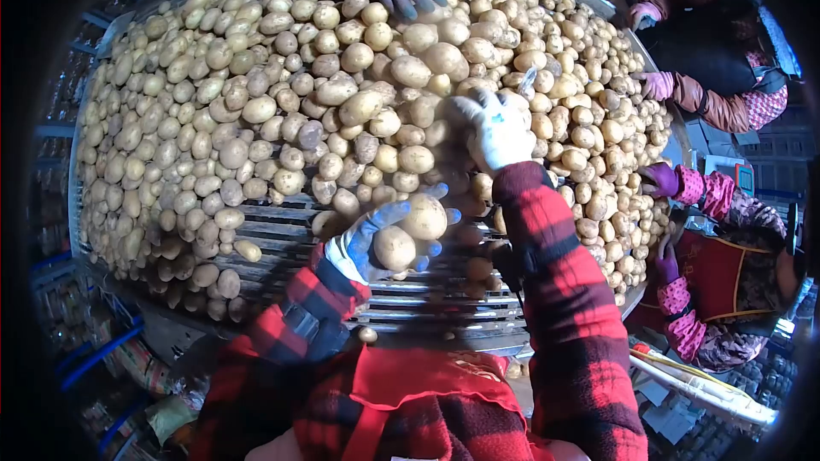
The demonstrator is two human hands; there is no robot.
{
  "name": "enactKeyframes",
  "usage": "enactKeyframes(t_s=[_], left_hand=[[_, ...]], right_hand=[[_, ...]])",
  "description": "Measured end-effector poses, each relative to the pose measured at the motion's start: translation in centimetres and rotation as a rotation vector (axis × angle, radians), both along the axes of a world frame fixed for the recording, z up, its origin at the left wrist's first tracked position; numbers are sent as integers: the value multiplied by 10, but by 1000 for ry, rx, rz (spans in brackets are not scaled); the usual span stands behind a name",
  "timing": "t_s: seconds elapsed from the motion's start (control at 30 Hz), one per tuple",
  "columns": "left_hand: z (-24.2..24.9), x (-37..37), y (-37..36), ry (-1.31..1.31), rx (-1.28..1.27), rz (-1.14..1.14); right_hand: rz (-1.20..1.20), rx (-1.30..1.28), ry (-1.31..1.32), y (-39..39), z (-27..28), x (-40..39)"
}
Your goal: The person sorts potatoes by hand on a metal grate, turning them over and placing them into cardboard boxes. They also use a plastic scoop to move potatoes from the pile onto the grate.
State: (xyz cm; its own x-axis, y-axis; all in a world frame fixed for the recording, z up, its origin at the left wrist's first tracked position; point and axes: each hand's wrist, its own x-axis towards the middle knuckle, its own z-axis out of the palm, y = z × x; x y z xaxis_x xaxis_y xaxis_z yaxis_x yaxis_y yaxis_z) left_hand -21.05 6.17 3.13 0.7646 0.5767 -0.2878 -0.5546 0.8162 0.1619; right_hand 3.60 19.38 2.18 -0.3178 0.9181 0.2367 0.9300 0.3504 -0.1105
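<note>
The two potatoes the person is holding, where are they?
In the head view, the two potatoes sit in the left hand, low in the middle, over the bare slats beside the big potato pile.

Left hand (376,243): gloved, palm up, fingers cupped, arm bent close to the body. Right hand (500,132): gloved, arm stretched forward, fingers curled downward.

A single head-worn camera looks forward and steeply down through a wide fisheye lens, so dark corners ring the round picture. It sits close above the wearer's red-and-black plaid sleeves (564,290) and red apron (410,393), which fill the lower edge. Beyond them the view faces across the slatted metal sorting table (282,230) heaped with pale yellow potatoes (256,111), reaching its far rim.
</note>
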Motion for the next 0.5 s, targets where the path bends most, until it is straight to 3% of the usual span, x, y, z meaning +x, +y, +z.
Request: enactKeyframes(t_s=[0.07, 0.13, 0.17, 0.23, 0.3, 0.33, 0.37, 0.43, 0.5], left_hand=[[0, -4, -12, 3, -66, 73], [-19, -13, -22, -177, -192, 148], [-21, -15, -21, -241, -245, 186], [-28, -20, -15, -338, -71, 247], [-37, -28, -13, -337, -138, 312], [-32, -30, -5, -378, -128, 315], [-34, -30, -3, -428, -140, 320], [-38, -31, -1, -519, -162, 319], [-31, -32, 1, -484, -148, 300]], right_hand=[[-19, -196, 118, 17, 11, 6], [-43, -301, 319, 16, 25, 8], [-96, -441, 466, 14, 33, 8], [-146, -827, 926, -3, 44, 3], [228, -1003, 948, -22, 68, -18], [267, -965, 911, -22, 70, -29], [480, -226, 421, 3, 62, -37], [149, -16, 312, 46, 71, -47], [-70, -423, 427, 95, 50, -44]])
